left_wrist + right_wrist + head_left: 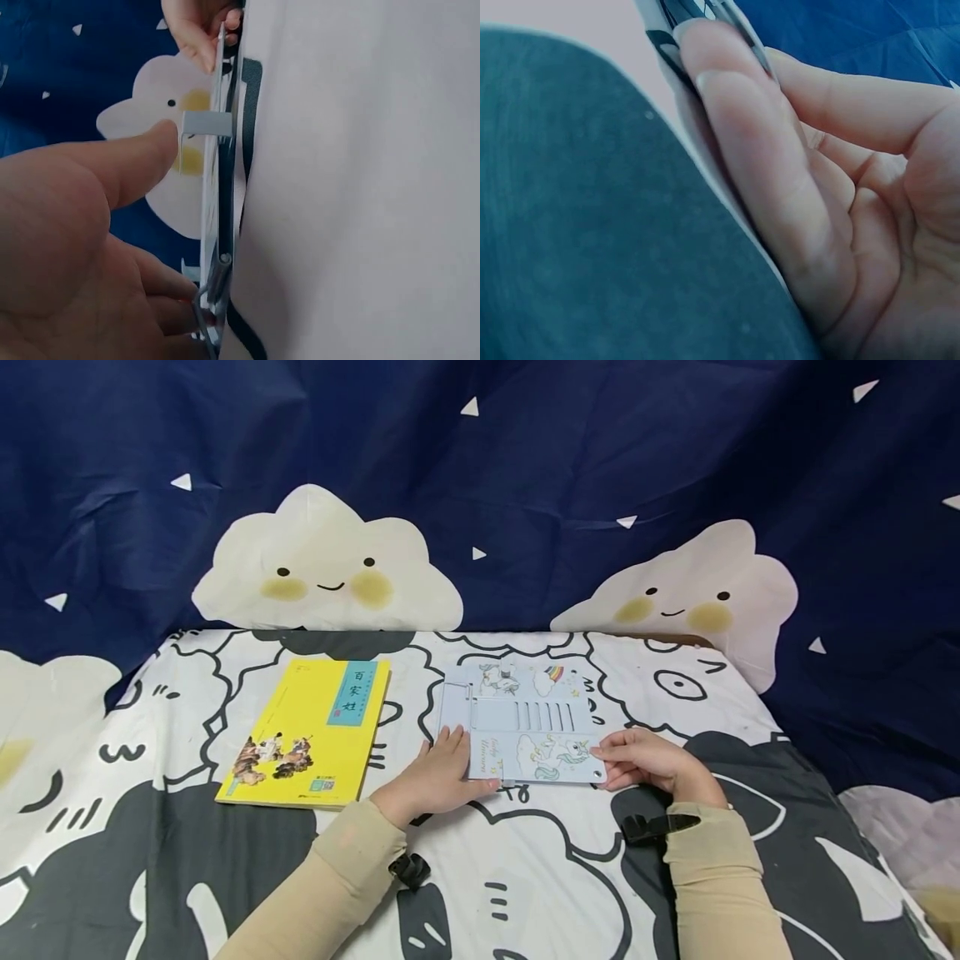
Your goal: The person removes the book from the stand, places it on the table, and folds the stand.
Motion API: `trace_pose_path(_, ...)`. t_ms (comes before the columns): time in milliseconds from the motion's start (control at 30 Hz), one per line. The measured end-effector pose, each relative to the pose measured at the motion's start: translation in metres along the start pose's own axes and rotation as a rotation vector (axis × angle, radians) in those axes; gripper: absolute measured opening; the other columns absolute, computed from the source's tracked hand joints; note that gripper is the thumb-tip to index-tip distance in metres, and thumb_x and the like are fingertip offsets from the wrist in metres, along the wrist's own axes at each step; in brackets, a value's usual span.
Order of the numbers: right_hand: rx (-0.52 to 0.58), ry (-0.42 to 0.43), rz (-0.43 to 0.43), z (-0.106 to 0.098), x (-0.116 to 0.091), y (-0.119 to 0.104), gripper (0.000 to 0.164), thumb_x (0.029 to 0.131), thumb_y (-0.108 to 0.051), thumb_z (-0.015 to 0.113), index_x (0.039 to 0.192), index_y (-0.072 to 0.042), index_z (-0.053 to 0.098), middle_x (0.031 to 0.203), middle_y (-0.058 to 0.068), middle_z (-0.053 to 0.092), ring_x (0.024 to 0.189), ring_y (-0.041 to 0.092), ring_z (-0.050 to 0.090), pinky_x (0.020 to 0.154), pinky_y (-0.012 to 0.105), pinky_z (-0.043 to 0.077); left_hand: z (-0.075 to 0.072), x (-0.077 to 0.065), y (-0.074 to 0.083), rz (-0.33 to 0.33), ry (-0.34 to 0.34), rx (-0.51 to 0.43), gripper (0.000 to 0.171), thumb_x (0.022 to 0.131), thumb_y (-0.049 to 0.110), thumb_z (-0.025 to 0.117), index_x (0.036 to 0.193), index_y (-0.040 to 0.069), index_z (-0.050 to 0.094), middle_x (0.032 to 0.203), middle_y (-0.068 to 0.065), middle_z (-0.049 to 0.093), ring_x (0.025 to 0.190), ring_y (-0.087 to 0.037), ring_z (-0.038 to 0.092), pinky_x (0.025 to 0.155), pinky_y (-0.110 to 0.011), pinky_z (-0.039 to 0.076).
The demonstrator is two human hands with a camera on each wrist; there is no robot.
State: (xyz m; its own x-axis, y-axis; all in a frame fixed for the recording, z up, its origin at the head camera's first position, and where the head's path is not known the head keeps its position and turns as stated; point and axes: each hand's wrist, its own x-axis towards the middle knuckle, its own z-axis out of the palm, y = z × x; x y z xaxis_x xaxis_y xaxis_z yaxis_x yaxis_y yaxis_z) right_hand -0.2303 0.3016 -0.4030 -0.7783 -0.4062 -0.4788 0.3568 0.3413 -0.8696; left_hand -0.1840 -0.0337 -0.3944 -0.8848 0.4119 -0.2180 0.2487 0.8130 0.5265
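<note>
A light-blue folding book stand (495, 714), printed with unicorns and a rainbow, lies flat on the patterned cloth. Slots run across its middle, and a hinged flap or frame (454, 697) extends at its left side. My left hand (438, 777) lies along that left side with relaxed fingers; in the left wrist view its fingers touch a wire part (202, 319), while the thumb stays apart from a bent metal clip (208, 122). At the lower right corner my right hand (652, 762) pinches the stand's edge between thumb and fingers. The right wrist view shows those fingers (765, 165) tucked beneath the edge.
To the left of the stand, a yellow book (307, 718) with a blue title label lies on the cloth (517, 860). Behind the table hangs a dark blue curtain (525, 460) with smiling clouds. The table's back edge runs just beyond the stand.
</note>
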Motion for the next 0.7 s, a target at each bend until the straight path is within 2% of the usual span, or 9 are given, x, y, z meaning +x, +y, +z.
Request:
trace_pose_path(300, 0.011, 0.003, 0.006, 0.000, 0.002, 0.000, 0.015, 0.102, -0.013, 0.054, 0.091, -0.003, 0.059, 0.068, 0.002, 0.067, 0.068, 0.015, 0.074, 0.065, 0.025, 0.061, 0.004, 0.008, 0.016, -0.073, 0.048, 0.188, 0.098, 0.090, 0.068, 0.055, 0.151, -0.005, 0.034, 0.160, -0.024, 0.027, 0.151, -0.039, 0.020, 0.120, -0.055, 0.026)
trace_pose_path(500, 0.011, 0.010, 0.006, 0.000, 0.002, -0.001, 0.016, 0.101, -0.013, 0.055, 0.089, -0.004, 0.057, 0.065, 0.001, 0.065, 0.067, 0.015, 0.073, 0.064, 0.024, 0.060, 0.001, 0.013, 0.025, -0.153, 0.056, 0.280, 0.099, 0.086, 0.073, 0.056, 0.150, -0.002, 0.039, 0.158, -0.020, 0.034, 0.149, -0.035, 0.029, 0.110, -0.055, 0.041)
trace_pose_path(700, 0.014, 0.012, 0.005, 0.000, 0.001, 0.000, 0.017, 0.101, -0.013, 0.055, 0.087, -0.005, 0.056, 0.065, 0.000, 0.065, 0.068, 0.015, 0.074, 0.065, 0.025, 0.061, 0.000, 0.016, 0.033, -0.187, 0.025, 0.362, 0.096, 0.088, 0.072, 0.052, 0.149, -0.001, 0.041, 0.158, -0.018, 0.036, 0.148, -0.032, 0.031, 0.108, -0.053, 0.044)
